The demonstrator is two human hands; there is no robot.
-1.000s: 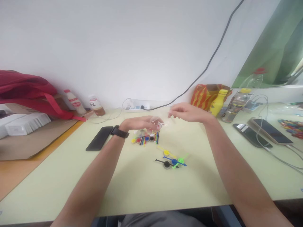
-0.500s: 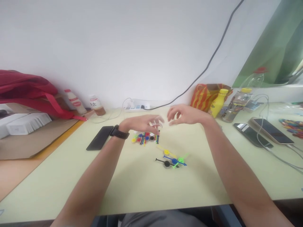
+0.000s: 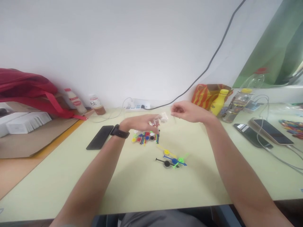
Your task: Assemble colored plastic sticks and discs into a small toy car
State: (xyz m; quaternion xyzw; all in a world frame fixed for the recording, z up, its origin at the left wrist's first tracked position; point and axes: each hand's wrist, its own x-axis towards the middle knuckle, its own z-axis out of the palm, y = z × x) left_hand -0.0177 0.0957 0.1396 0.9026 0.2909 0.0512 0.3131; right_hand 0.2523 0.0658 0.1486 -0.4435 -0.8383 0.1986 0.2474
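The heap of small coloured parts point(image 3: 147, 138) sits on the desk point(image 3: 132, 183). Over its far side arches the left hand point(image 3: 142, 122), thumb and fingers moderately apart around a small red piece point(image 3: 155, 122); whether that is gripped, I cannot tell. A clear plastic piece point(image 3: 163, 117) shows just beyond those fingertips, past the heap's far right corner. Farther right of the heap, the right hand point(image 3: 188, 112) has its fingers drawn in narrow; I cannot tell if anything is pinched there. Near and right of the heap lie the yellow spinner point(image 3: 167, 152), blue spinner point(image 3: 174, 161), green spinner point(image 3: 181, 160) and black spinner point(image 3: 167, 164), close together. All look light and stiff, probably slick; the thin arrows could bend or snap, so the round hubs seem the better hold, pinched across the rim
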